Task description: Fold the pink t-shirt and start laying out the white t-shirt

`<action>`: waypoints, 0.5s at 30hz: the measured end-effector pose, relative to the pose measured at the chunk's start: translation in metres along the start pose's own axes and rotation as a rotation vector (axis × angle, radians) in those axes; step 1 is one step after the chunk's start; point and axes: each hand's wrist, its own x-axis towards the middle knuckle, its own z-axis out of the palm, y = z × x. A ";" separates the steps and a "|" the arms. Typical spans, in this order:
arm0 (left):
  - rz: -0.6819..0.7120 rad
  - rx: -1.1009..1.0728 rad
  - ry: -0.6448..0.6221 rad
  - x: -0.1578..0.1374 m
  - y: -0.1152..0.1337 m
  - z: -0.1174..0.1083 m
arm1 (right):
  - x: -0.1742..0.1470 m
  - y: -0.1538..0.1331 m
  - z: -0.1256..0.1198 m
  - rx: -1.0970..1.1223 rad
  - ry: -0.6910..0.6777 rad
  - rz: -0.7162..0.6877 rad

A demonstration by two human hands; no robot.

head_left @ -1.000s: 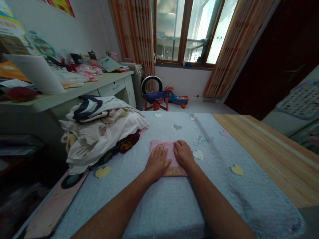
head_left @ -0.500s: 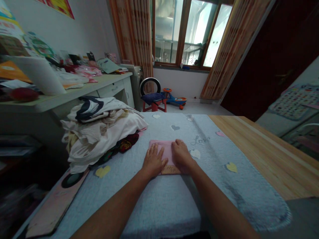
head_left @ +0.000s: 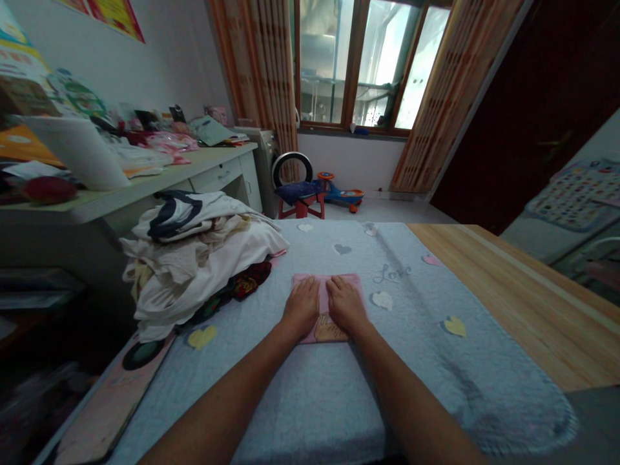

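A small folded pink garment [head_left: 323, 296] lies flat on the blue-grey blanket, with a tan print on its near part. My left hand [head_left: 303, 302] rests palm down on its left half. On the right half lies my right hand [head_left: 346, 302], close beside the left with a narrow strip of pink between them. The fingers of both hands point forward and lie on the cloth, slightly bent; neither hand grips it. My palms hide much of the garment.
Left of my hands, a heap of crumpled clothes [head_left: 208, 252] sits on the blanket [head_left: 416, 361]. A pinkish flat board [head_left: 111, 400] lies at the left edge. Bare wood [head_left: 523, 297] shows on the right. Behind are a cluttered desk [head_left: 208, 158] and a red stool [head_left: 301, 208].
My left hand's spread fingers have come together. Both hands now lie nearer each other on the pink garment, the right hand flatter than before. The garment stays in place.
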 end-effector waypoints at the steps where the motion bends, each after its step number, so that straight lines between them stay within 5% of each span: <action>1: 0.013 -0.008 -0.014 0.004 -0.001 0.001 | 0.000 0.000 0.000 0.003 0.003 -0.003; 8: 0.060 -0.037 -0.050 0.010 -0.006 0.005 | 0.000 0.000 0.002 0.040 0.030 0.029; 15: -0.023 0.023 -0.045 0.005 -0.005 0.004 | -0.004 0.000 -0.004 -0.003 0.139 0.206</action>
